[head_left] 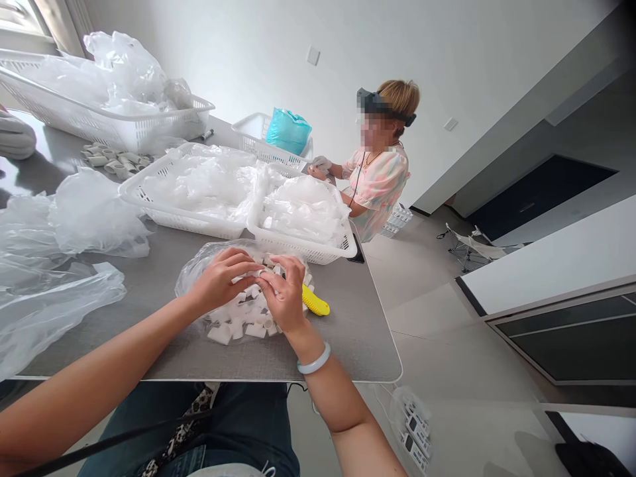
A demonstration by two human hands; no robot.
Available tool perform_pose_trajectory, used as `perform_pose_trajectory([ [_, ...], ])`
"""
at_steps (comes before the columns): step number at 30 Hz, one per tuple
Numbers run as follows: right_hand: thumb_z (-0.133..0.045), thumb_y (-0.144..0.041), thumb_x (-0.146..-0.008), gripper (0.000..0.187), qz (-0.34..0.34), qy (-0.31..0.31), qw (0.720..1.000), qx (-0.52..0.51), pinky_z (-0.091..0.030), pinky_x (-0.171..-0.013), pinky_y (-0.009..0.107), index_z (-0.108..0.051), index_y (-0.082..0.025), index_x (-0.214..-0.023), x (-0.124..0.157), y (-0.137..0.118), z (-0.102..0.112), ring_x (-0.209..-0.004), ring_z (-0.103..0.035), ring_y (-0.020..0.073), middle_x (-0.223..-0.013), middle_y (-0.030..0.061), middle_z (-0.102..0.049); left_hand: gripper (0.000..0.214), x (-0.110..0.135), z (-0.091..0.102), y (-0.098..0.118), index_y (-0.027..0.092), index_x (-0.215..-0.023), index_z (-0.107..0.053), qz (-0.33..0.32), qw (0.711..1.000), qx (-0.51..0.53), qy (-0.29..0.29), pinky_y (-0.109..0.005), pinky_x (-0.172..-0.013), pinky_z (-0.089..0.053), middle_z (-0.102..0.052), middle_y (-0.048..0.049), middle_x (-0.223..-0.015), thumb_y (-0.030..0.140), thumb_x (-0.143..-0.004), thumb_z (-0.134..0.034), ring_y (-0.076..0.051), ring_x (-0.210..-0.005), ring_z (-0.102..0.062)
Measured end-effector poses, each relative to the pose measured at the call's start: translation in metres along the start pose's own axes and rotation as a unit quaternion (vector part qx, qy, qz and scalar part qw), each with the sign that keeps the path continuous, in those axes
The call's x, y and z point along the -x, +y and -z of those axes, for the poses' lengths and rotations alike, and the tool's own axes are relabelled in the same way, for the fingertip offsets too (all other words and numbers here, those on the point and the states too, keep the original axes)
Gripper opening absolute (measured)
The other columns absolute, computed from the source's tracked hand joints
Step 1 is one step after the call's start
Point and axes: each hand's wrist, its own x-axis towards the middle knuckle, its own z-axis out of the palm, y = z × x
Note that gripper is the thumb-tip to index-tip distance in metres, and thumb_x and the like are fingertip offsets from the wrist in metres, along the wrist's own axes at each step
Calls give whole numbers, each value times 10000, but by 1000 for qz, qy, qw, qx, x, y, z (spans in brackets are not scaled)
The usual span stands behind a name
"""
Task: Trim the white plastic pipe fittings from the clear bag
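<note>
My left hand (218, 278) and my right hand (285, 298) meet over the near side of the table. Their fingertips are closed around a small white plastic tube piece (259, 273). Below them, many similar white pieces (242, 318) lie on a spread clear plastic bag (186, 271). A yellow ridged handle (316, 302) sticks out at the right side of my right hand. Whether that hand grips it or it lies on the pile cannot be made out.
Two white baskets (199, 225) of clear bags stand just beyond, another basket (149, 126) at far left. Loose bags (64, 298) cover the table's left. Grey tube pieces (116, 162) lie behind. A co-worker (380, 165) is at the far end, near a blue bag (289, 132).
</note>
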Motion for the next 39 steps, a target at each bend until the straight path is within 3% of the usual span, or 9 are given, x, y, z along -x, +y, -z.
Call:
perform_pose_trajectory([
  [4, -470, -376, -1003, 273, -23, 73, 997, -21, -486, -1028, 438, -707, -256, -939, 1, 3, 2, -1191, -520, 237, -1162, 103, -589, 359, 0, 0, 0, 219, -992, -767, 39, 998, 44, 12, -370, -861, -542, -756, -86, -889, 499, -951, -545, -257, -956, -662],
  [8, -433, -350, -1011, 310, 47, 26, 999, -4, -436, -1095, 468, -669, -264, -1194, -4, 1, 5, -1349, -433, 263, -1342, 109, -559, 370, 1, 2, 0, 211, -964, -760, 73, 993, 85, 36, -358, -844, -560, -755, -88, -922, 526, -923, -568, -256, -960, -675],
  [12, -420, -294, -1008, 281, 109, 19, 992, -57, -460, -1080, 426, -684, -271, -1101, -5, -1, 9, -1291, -503, 226, -1187, 68, -675, 376, -1, 5, 1, 213, -959, -763, 91, 990, 101, 47, -370, -852, -570, -754, -97, -973, 539, -911, -581, -261, -962, -688],
  [18, -387, -201, -970, 294, -36, 87, 993, -68, -517, -956, 401, -667, -234, -1051, -8, 13, 7, -1056, -607, 211, -1007, 91, -679, 337, -3, 8, 5, 236, -1009, -764, 84, 989, 111, 41, -377, -922, -560, -747, -88, -1060, 505, -914, -585, -253, -1026, -681],
  [21, -354, -194, -946, 323, -97, 39, 993, -54, -517, -938, 394, -670, -216, -1007, -15, 29, 17, -1030, -613, 215, -1030, 105, -663, 338, -4, 9, 5, 239, -1015, -761, 102, 985, 133, 41, -360, -889, -572, -740, -91, -1100, 512, -903, -594, -256, -1027, -686],
  [26, -438, -233, -930, 218, -203, -212, 956, 25, -521, -795, 327, -652, -218, -966, -8, 52, 50, -921, -628, 201, -980, 69, -655, 475, -6, 9, 3, 198, -1013, -756, 179, 957, 218, 58, -332, -809, -593, -734, -111, -1096, 622, -839, -631, -262, -966, -695],
  [28, -542, -199, -862, 150, -208, -247, 945, 43, -514, -786, 330, -650, -217, -965, 3, 56, 55, -945, -623, 216, -972, 65, -650, 539, -7, 9, 3, 185, -1061, -752, 209, 945, 245, 53, -319, -798, -590, -722, -120, -1135, 653, -820, -636, -260, -969, -691],
  [33, -579, -108, -774, 378, -192, -259, 945, 54, -514, -810, 326, -629, -218, -1133, 21, 58, 53, -978, -626, 209, -1009, 59, -658, 631, -8, 9, 4, 176, -1154, -726, 236, 926, 294, 24, -330, -813, -587, -733, -124, -1128, 671, -764, -691, -275, -981, -692],
  [39, -397, -170, -886, 390, -173, -201, 963, 42, -521, -785, 305, -589, -197, -1224, 9, 54, 78, -963, -654, 198, -1075, 96, -678, 587, -10, 10, 5, 163, -1031, -744, 252, 897, 362, 14, -329, -771, -595, -763, -95, -923, 666, -730, -734, -252, -855, -713],
])
